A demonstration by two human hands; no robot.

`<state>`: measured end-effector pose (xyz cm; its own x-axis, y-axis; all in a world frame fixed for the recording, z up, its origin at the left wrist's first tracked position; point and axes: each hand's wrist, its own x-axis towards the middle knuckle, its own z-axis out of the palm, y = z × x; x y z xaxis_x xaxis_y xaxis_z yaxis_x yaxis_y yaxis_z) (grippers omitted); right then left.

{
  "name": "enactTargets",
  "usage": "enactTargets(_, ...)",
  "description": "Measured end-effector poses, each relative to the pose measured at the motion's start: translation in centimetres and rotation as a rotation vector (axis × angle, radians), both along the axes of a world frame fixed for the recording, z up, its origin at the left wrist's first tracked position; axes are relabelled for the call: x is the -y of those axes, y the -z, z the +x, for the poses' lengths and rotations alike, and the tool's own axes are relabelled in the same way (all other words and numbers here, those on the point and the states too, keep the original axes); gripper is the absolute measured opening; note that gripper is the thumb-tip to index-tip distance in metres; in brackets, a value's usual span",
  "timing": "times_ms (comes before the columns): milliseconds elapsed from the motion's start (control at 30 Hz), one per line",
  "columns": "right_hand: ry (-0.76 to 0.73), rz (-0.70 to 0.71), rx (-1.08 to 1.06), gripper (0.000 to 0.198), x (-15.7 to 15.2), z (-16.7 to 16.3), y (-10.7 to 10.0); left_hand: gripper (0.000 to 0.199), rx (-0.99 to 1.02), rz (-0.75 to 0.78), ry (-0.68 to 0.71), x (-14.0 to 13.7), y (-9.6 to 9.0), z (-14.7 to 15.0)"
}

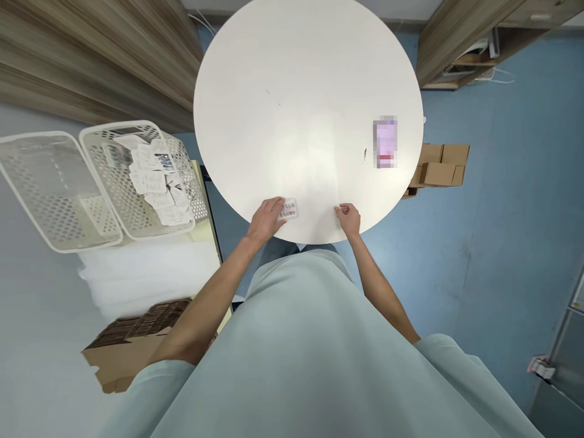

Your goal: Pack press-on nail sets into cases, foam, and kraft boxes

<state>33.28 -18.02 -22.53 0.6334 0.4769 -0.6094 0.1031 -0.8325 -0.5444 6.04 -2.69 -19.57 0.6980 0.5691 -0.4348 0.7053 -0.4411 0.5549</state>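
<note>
At the near edge of the round white table (310,67), my left hand (268,219) grips the left side of a small clear plastic pack (289,209). Rows of small dark and pinkish pieces show through the pack; their kind is too small to tell. The pack lies flat, with its right part uncovered by my fingers. To the right, my right hand (349,218) rests at the table edge, apart from the pack. Its fingers are curled and pinched together at the tips. Whatever they hold, if anything, cannot be made out.
A blurred-out purple rectangle (385,143) lies on the table's right side. White perforated baskets (123,228) stand left, one with many white packets (157,182). Flattened cardboard (123,359) sits lower left. Cardboard boxes (440,165) lie beyond the table's right edge.
</note>
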Motion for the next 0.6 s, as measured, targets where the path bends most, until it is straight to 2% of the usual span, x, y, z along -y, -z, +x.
enactTargets(133,0.015,-0.017,0.011,0.024,1.6,-0.8,-0.2,0.073,0.014,0.015,0.12,1.6,1.2,3.5)
enactTargets(233,0.027,-0.008,0.013,0.019,2.2,-1.1,-0.4,0.073,-0.004,0.011,0.171,2.1,2.1,4.9)
enactTargets(433,0.039,0.008,-0.001,0.018,2.5,-1.8,-1.4,0.07,-0.021,-0.004,0.164,2.0,2.7,5.1)
enactTargets(600,-0.039,0.132,0.041,0.019,2.5,-3.5,-3.3,0.07,-0.027,0.02,0.188,2.1,2.5,4.9)
